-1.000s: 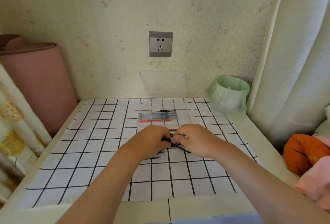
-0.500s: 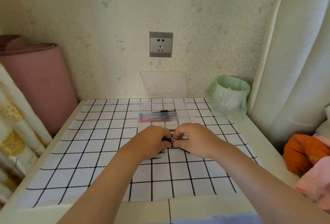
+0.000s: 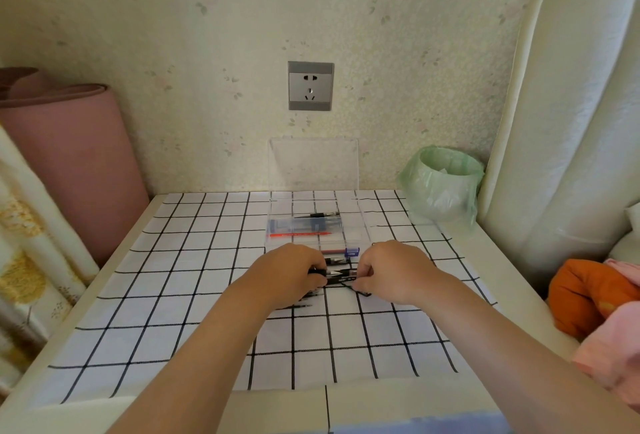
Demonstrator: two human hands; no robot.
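Both my hands meet over a small bunch of black pens (image 3: 341,276) lying on the checked cloth (image 3: 194,295). My left hand (image 3: 287,274) curls round the left ends of the pens. My right hand (image 3: 394,271) grips their right ends. Just behind the hands stands a clear plastic box (image 3: 360,226), its lid raised against the wall. In it lie a red pen (image 3: 299,234), a blue pen (image 3: 304,224) and a black pen (image 3: 323,215). Thin pen refills (image 3: 301,305) stick out below my left hand.
A small bin lined with a green bag (image 3: 441,184) stands at the back right. A pink roll (image 3: 65,156) leans at the left, a white padded headboard (image 3: 561,122) rises at the right, with orange and pink cloth (image 3: 595,298) beside the table. A wall socket (image 3: 310,85) sits above the box.
My hands have drawn slightly apart, so more of the black pens shows between them. Nothing else has moved.
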